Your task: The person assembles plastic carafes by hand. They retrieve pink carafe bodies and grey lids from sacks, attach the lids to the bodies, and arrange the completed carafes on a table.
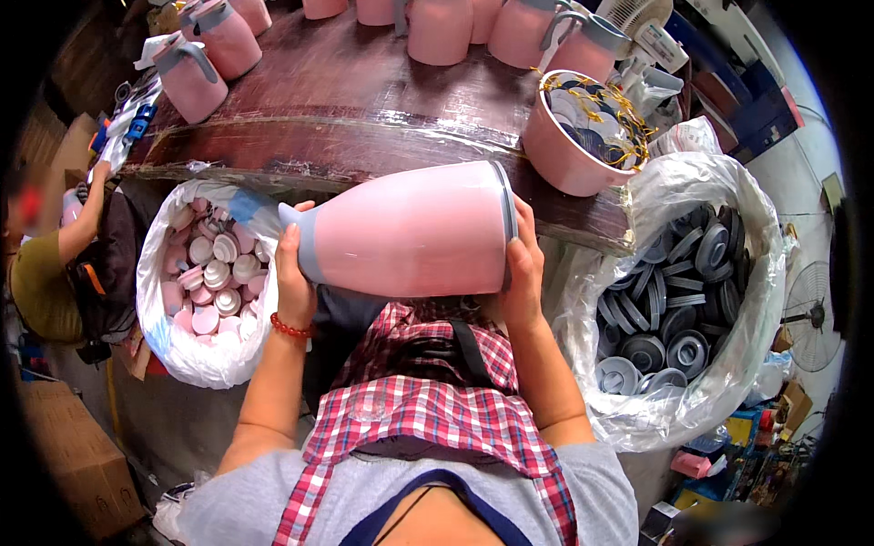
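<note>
A pink thermos jug (410, 232) with grey ends lies sideways in the air in front of me, between both hands. Its narrow grey spout end points left, its wide grey base right. My left hand (293, 268) is closed round the neck, below the spout; a red bead bracelet sits on that wrist. My right hand (523, 268) grips the rim of the base, thumb toward me, fingers behind it. The jug's handle is hidden from view. Just beyond the jug runs the front edge of a dark red wooden table (364, 123).
On the table stand several pink jugs (440, 32) and a pink tub (578, 168) of grey discs and gold ties. A bag (187, 355) of pink and white stoppers is at left, a bag (592, 400) of grey lids at right. Another person (45, 282) works at far left.
</note>
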Demonstrator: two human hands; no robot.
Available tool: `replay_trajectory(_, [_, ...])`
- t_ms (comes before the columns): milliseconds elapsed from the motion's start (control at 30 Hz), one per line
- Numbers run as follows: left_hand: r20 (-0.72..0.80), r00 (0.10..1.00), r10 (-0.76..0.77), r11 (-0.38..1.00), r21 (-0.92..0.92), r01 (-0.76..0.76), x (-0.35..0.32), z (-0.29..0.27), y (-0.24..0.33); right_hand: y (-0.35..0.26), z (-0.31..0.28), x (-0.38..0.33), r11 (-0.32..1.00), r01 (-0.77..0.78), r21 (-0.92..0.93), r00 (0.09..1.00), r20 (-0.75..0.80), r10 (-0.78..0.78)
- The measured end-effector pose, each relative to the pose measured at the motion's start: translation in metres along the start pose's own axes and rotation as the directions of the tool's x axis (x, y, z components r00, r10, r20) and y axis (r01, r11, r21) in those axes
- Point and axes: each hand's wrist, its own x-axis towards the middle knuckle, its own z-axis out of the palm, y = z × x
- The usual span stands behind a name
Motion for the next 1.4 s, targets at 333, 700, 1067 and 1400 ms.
replay_trajectory(333, [0.096,0.991,-0.088,0.975,0.211,0.066,0.003,-0.013,0.008,0.039,-0.009,-0.035,0.984,-0.158,0.078,0.977,-0.133,0.167])
replay_trajectory(700, [0.083,0.979,-0.188,0.981,-0.041,0.192,-0.026,-0.03,0.002,0.01,-0.014,0.002,0.983,-0.143,-0.116,0.968,0.188,0.164])
replay_trajectory(1067, [-0.479,0.827,0.293,0.003,0.866,0.5,0.069,-0.321,0.0,0.069,0.004,-0.033,0.572,-0.527,0.628,0.715,-0.036,0.698])
replay_trajectory(1400, [-0.743,0.636,-0.207,-0.285,0.668,0.688,0.064,-0.409,-0.002,0.065,0.003,-0.038,0.652,-0.422,0.63,0.724,-0.199,0.66])
